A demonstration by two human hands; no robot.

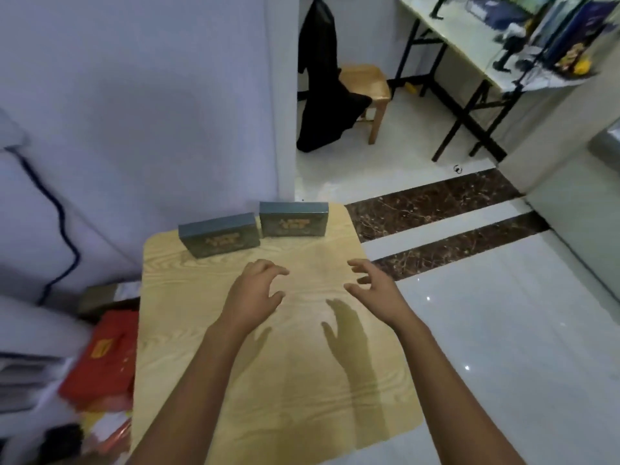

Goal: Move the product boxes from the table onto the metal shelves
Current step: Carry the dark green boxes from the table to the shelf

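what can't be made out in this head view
1. Head view, print on the left box and right box: gold lettering too blurred to read.
2. Red packaging beside the table: blurred, partly behind the table's edge.
3. Items on the far table: blurred, cut by the top edge.
4. Metal shelves: none clearly in view.

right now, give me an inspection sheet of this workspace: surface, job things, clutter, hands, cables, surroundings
surface: wooden table, light grain, hand shadows on it
job's things: left box and right box, teal, standing side by side at the far edge
clutter: red packages beside the table, left
hands: left hand and right hand above the table, fingers spread, holding nothing
cables: dark cable running down on the left
surroundings: wooden stool with black garment; folding table with goods
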